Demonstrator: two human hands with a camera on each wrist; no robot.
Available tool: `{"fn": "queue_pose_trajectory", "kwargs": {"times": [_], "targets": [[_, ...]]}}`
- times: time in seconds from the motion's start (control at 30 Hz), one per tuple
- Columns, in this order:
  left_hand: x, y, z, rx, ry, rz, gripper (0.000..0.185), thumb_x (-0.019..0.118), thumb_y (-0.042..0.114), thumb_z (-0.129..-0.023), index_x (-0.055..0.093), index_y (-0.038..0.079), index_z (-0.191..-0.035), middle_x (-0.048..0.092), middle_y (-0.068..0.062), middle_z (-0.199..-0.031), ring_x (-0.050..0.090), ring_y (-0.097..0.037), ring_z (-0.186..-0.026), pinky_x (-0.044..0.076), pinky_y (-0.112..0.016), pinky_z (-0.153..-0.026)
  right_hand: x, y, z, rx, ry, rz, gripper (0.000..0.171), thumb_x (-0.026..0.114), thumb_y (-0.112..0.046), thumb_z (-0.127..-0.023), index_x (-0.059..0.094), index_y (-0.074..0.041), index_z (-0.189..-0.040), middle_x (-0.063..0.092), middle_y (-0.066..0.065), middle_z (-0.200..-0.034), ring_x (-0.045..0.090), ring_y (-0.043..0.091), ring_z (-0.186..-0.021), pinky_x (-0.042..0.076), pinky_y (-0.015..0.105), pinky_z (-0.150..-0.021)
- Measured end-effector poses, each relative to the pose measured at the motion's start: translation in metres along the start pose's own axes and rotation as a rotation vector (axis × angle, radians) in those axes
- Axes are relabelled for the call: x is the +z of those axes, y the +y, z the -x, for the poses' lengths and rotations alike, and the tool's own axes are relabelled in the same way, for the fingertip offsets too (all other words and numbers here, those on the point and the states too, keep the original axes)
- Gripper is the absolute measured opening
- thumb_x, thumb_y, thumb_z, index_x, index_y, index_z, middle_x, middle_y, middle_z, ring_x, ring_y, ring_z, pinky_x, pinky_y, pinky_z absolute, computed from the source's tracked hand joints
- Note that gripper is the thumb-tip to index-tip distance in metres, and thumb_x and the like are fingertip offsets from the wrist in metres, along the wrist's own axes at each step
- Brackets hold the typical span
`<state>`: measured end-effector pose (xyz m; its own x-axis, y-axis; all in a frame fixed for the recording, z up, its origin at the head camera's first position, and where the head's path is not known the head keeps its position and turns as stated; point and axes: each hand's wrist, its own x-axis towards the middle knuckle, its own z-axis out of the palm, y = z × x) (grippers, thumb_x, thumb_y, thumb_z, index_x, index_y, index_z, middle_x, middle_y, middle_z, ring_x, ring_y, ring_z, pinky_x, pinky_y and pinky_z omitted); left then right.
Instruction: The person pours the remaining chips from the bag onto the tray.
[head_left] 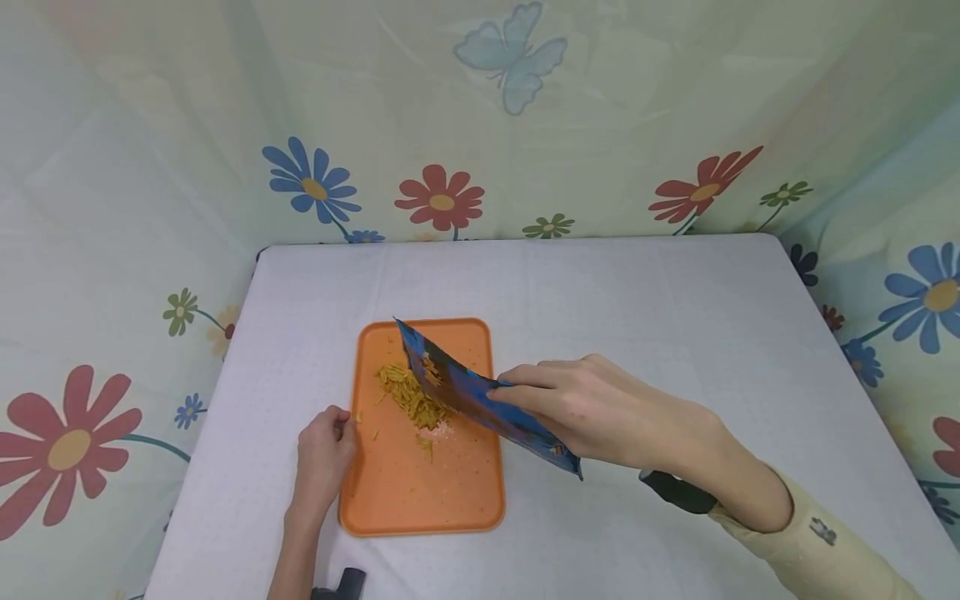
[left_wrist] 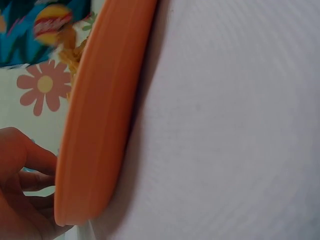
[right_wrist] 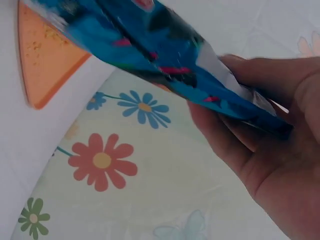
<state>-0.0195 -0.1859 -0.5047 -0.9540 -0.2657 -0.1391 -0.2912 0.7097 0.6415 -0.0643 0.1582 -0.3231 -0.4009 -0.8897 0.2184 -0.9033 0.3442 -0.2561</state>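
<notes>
An orange tray lies on the table with a pile of yellow stick-shaped snacks in its upper half. Beside them is a small patch of pale pinkish crumbs. My right hand grips a blue snack bag tilted over the tray, its far end low above the pile. In the right wrist view, thumb and fingers hold the bag from both sides. At the tray's left edge, my left hand holds the rim with curled fingers; the left wrist view shows the tray's outer wall.
A white cloth covers the table. Behind it hangs a curtain printed with flowers and a butterfly. A dark device is on my right wrist, and another dark piece shows by the left forearm.
</notes>
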Motion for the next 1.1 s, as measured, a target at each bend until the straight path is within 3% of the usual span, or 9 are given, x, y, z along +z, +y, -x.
{"fn": "queue_pose_trajectory", "kwargs": {"times": [0.1,0.4,0.7,0.93,1.1], "targets": [[-0.001,0.0,0.0,0.005,0.002,0.006,0.01,0.06,-0.001,-0.097,0.068,-0.007,-0.1,0.068,-0.017,-0.086,0.06,-0.02,-0.069,0.045,-0.021,-0.054,-0.001,0.0,0.0,-0.003,0.0,0.006,0.045,0.08,0.002,-0.083,0.07,-0.006,-0.126,0.072,0.006,-0.121,0.072,0.016,-0.103,0.06,0.026,-0.071],[0.0,-0.001,-0.001,0.006,-0.001,0.009,0.01,0.06,0.0,-0.098,0.068,-0.006,-0.099,0.068,-0.016,-0.086,0.059,-0.02,-0.069,0.044,-0.022,-0.054,-0.004,0.001,0.001,0.026,0.01,-0.018,0.036,0.077,0.0,-0.089,0.072,-0.006,-0.124,0.073,0.006,-0.12,0.073,0.016,-0.103,0.061,0.027,-0.074],[-0.001,-0.001,0.0,0.0,-0.003,0.015,0.011,0.06,0.0,-0.098,0.068,-0.007,-0.1,0.069,-0.017,-0.086,0.06,-0.02,-0.069,0.045,-0.022,-0.054,-0.008,0.001,0.007,0.068,0.056,-0.033,0.04,0.079,0.0,-0.086,0.072,-0.008,-0.124,0.073,0.005,-0.121,0.074,0.015,-0.101,0.061,0.028,-0.074],[-0.001,-0.001,0.001,0.019,0.001,0.021,0.011,0.06,-0.001,-0.097,0.068,-0.007,-0.1,0.069,-0.017,-0.084,0.059,-0.019,-0.066,0.045,-0.022,-0.052,0.002,0.005,0.019,0.113,0.159,-0.084,0.045,0.079,0.004,-0.083,0.071,-0.008,-0.126,0.072,0.006,-0.123,0.074,0.015,-0.097,0.061,0.025,-0.073],[-0.001,-0.001,0.001,0.016,0.003,0.02,0.012,0.06,-0.001,-0.097,0.069,-0.008,-0.1,0.069,-0.018,-0.085,0.059,-0.019,-0.066,0.044,-0.022,-0.051,0.012,0.006,0.028,0.124,0.23,-0.123,0.051,0.079,0.008,-0.08,0.07,-0.007,-0.127,0.072,0.007,-0.121,0.073,0.013,-0.09,0.057,0.017,-0.07]]}}
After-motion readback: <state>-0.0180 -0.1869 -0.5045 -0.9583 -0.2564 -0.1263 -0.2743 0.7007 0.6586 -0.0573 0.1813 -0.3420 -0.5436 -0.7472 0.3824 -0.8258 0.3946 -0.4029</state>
